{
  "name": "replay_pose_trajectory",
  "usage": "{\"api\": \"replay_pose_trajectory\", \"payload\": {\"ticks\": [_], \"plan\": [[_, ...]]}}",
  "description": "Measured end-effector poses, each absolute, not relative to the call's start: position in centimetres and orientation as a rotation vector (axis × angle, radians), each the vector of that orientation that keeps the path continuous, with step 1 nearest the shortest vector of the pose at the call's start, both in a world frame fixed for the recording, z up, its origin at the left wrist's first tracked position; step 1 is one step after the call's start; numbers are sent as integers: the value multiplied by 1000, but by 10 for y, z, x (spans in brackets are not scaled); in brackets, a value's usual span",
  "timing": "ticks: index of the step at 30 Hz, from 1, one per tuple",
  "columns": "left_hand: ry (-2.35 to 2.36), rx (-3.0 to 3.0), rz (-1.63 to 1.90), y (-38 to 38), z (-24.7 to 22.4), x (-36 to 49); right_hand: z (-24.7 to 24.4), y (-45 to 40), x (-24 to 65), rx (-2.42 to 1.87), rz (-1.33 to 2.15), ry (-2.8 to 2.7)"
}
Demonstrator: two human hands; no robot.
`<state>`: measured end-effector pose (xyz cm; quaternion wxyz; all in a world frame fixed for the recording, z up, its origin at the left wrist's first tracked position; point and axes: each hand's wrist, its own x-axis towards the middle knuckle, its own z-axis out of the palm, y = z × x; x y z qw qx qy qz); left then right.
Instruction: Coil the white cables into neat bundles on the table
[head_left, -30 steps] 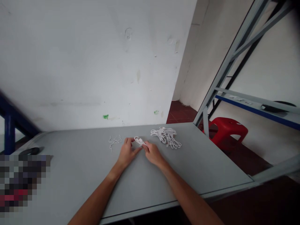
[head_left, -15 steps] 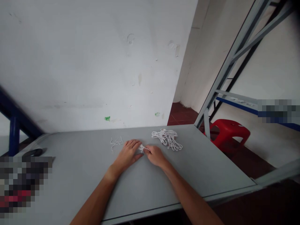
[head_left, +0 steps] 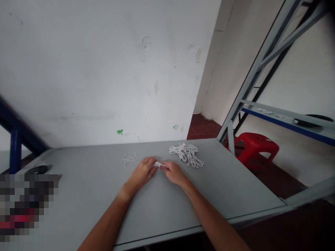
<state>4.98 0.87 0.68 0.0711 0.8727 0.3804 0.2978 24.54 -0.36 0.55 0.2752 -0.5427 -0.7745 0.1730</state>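
Observation:
Between my two hands a small bundle of white cord (head_left: 157,164) shows above the grey table (head_left: 157,209). My left hand (head_left: 144,170) is closed round the bundle's left end. My right hand (head_left: 171,171) pinches its right end, the fingertips of both hands close together. Beyond my right hand lie looped white cables (head_left: 186,153), bunched in coils. Several thin white strings (head_left: 130,159) lie loose to the left of my left hand. The parts of the bundle inside my fingers are hidden.
A white wall (head_left: 104,69) rises behind the table. At the left edge sits a dark round object (head_left: 36,170), with a blurred-out area in front. A blue metal frame (head_left: 15,150) stands left. To the right are a red stool (head_left: 251,148) and a grey metal frame (head_left: 247,89).
The fingers of my left hand have closed in from a more spread pose onto the white bundle. My right hand has hardly moved.

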Motion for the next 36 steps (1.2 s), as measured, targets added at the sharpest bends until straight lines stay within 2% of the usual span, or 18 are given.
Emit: {"api": "replay_pose_trajectory", "payload": {"ticks": [5,10,20,28,36], "plan": [[1191,2435,957,14,-6,51,4,-1,244,-1398,470,-2126],[1305,2290,1017,28,-19,50,0,4,242,-1375,305,-2073],[1494,2313,1099,34,-33,38,-15,4,252,-1501,98,-2077],[1486,2696,675,-41,-32,11,-17,-36,277,-1423,123,-2309],[1490,2770,577,-52,-27,8,-15,-49,277,-1509,122,-2302]]}}
